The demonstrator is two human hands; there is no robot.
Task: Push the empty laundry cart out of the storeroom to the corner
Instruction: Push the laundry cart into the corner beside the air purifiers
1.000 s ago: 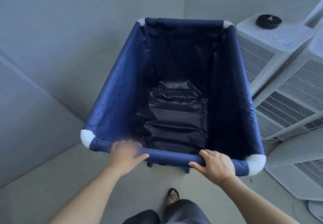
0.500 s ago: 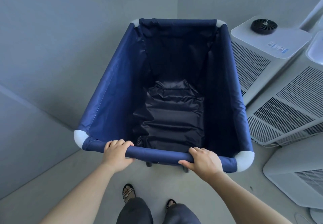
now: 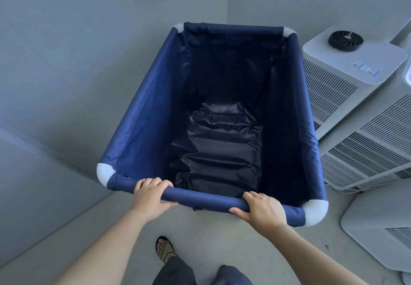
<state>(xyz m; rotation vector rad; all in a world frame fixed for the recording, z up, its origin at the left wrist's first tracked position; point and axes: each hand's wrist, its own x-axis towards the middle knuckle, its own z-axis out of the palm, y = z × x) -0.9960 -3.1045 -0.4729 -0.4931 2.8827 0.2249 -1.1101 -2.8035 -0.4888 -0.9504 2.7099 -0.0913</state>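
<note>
A navy fabric laundry cart with white corner joints fills the middle of the view. Nothing lies inside it except its wrinkled dark floor panel. My left hand is wrapped over the near rim bar at its left part. My right hand grips the same bar toward the right corner. The cart's far end points into the corner where two grey walls meet.
A grey wall runs close along the cart's left side. White vented appliances stand in a row close to its right side, one more near my right arm. My sandalled foot is on the grey floor behind the cart.
The cart has rolled forward toward the wall corner and the appliances have slid back in view. My left hand has closed fully around the bar. My feet have stepped forward.
</note>
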